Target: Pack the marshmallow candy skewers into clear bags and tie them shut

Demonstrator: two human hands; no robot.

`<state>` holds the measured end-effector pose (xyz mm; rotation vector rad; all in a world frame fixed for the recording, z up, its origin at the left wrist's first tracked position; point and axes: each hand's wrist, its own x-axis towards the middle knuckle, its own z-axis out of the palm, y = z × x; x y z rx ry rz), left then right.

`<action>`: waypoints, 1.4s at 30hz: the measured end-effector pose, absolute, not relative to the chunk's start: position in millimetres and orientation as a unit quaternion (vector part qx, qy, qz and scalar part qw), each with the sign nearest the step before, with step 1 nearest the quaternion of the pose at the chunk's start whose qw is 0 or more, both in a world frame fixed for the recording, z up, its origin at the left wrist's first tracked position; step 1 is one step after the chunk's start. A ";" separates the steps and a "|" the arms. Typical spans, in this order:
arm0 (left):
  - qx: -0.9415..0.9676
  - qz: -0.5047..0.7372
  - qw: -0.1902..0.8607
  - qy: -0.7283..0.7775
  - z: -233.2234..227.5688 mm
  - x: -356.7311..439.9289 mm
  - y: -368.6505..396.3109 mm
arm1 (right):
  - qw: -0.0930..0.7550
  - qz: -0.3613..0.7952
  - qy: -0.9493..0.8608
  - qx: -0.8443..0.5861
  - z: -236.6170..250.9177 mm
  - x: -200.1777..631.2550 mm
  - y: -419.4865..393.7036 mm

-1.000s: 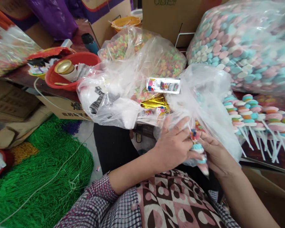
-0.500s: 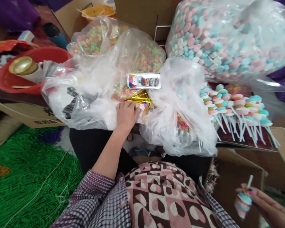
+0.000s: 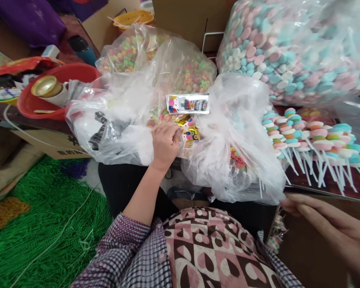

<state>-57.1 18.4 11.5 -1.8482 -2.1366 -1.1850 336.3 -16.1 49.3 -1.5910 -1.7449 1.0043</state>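
Observation:
My left hand is closed at the table's front edge, its fingers curled under and what they hold hidden. Right beside its thumb lie a printed candy packet and gold twist ties. A silver printed sachet rests just beyond them. My right hand, slightly blurred, reaches in from the right with stretched fingers and nothing visible in them. Its fingertips come near the corner of a white plastic bag that has candy in it. Marshmallow lollipops lie on the table above that hand.
A big clear bag of pastel marshmallows fills the back right. Bags of ring candies stand at the back centre. On the left are a red basin and green cord. A carton with wrapped candies sits below right.
My right hand has risen and moved left; the wrapped marshmallow lollipop it held over the carton is no longer in it. The view has shifted slightly. My left hand has curled closer beside the packet.

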 end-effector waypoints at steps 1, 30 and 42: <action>-0.625 -0.417 0.029 -0.659 18.8 -51.3 14.1 | 0.283 0.407 -0.662 -0.563 58.4 310.9 -11.1; -0.550 -0.367 -0.457 -0.594 52.7 -25.1 -16.0 | 0.413 0.556 -0.548 -0.469 23.5 155.9 33.8; -0.554 -0.372 -0.419 -0.615 47.9 -2.1 -4.9 | 0.410 0.491 -0.595 -0.486 28.1 169.8 32.6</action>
